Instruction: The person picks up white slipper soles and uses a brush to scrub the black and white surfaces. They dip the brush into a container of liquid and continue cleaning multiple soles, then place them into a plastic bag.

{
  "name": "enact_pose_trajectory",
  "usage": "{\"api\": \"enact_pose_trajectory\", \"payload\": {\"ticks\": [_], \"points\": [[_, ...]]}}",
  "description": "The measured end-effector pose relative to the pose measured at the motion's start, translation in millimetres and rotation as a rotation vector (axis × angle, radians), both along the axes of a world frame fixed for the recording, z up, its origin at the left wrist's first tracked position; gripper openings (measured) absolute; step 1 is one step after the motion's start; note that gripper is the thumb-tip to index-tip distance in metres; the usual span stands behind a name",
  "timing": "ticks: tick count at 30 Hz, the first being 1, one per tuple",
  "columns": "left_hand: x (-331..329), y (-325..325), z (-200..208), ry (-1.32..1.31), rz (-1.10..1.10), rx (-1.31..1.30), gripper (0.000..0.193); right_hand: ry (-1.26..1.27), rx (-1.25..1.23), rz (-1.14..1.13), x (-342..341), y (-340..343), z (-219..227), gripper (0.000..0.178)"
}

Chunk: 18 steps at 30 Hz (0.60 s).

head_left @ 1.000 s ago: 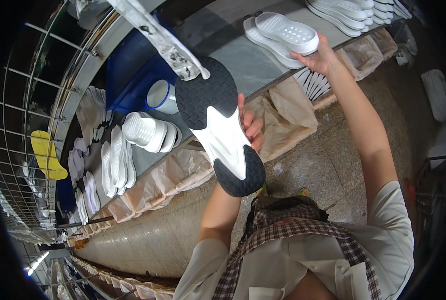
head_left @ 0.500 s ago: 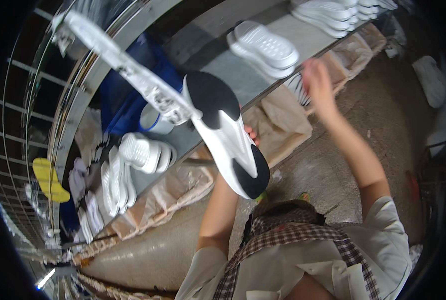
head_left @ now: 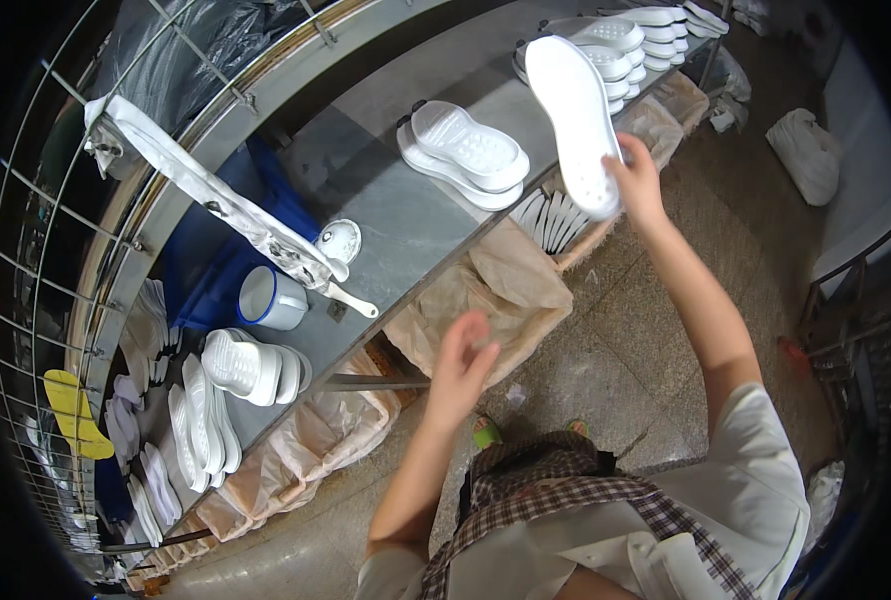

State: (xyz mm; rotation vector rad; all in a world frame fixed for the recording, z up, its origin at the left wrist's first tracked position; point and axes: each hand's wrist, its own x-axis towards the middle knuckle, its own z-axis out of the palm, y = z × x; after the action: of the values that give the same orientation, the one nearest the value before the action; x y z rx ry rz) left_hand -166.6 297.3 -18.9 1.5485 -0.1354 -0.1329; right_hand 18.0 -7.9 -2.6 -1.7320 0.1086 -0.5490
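At the far right of the bench, my right hand (head_left: 640, 185) grips a white shoe sole (head_left: 574, 115) near its lower end, thumb on the near face. The sole is raised and tilted, its pale side toward me. My left hand (head_left: 461, 365) is slightly blurred and holds nothing; its thumb and fingers are apart, in front of a lined basket (head_left: 501, 275). Between my hands, two stacked white soles (head_left: 471, 150) lie on the grey bench (head_left: 411, 235). A white-smeared bar (head_left: 206, 190) slants from the wire rack, and a white handle (head_left: 354, 300) shows at its lower end.
On the bench stand a blue-rimmed white mug (head_left: 288, 305), a small white bowl (head_left: 341, 241) and a blue bin (head_left: 191, 265). Sole stacks sit left (head_left: 246, 368) and far right (head_left: 656, 35). A yellow sole (head_left: 76, 410) is by the wire rack (head_left: 41, 250).
My left hand has let go of the black-and-white sole and drawn down. My right hand, empty before, now grips a white sole. The view has shifted.
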Motion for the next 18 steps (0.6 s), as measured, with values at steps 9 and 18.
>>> {"api": "enact_pose_trajectory", "payload": {"ticks": [9,18], "points": [[-103.2,122.8,-48.5,0.351,-0.04,0.321,0.034,0.203,-0.096,0.259,187.6,-2.0,-69.9,0.034],[-99.7,189.5,-78.5,0.121,-0.414,0.577,0.044,-0.213,-0.23,-0.066,96.2,5.5,-80.8,0.036]]}}
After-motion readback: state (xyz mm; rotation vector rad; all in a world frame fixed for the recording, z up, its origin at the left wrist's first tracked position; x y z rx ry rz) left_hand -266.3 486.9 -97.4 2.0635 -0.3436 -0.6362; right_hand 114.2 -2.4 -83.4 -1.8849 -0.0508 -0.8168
